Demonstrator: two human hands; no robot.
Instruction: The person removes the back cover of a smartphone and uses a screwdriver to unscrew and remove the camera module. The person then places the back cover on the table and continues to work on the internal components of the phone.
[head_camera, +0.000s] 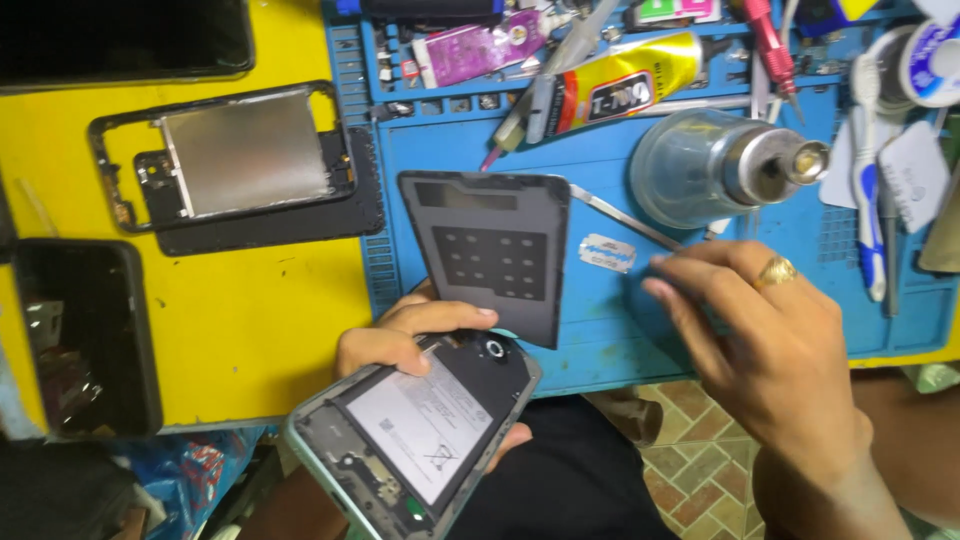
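My left hand (400, 345) holds an opened phone (420, 430) with its back removed, battery and camera showing, tilted over my lap at the table's front edge. The phone's grey back cover (495, 250) lies on the blue mat (600, 330) just above it. My right hand (770, 350), a gold ring on one finger, hovers over the mat with its fingertips close to a razor blade (607, 252) and the end of metal tweezers (625, 218). Whether the fingers pinch anything I cannot make out.
A bare phone frame (235, 160) lies on the yellow table, a dark phone (85, 335) at the left edge. A glue tube (625, 80), a clear dispenser bottle (720, 165), screwdrivers and small tools crowd the mat's back. Tiled floor shows below.
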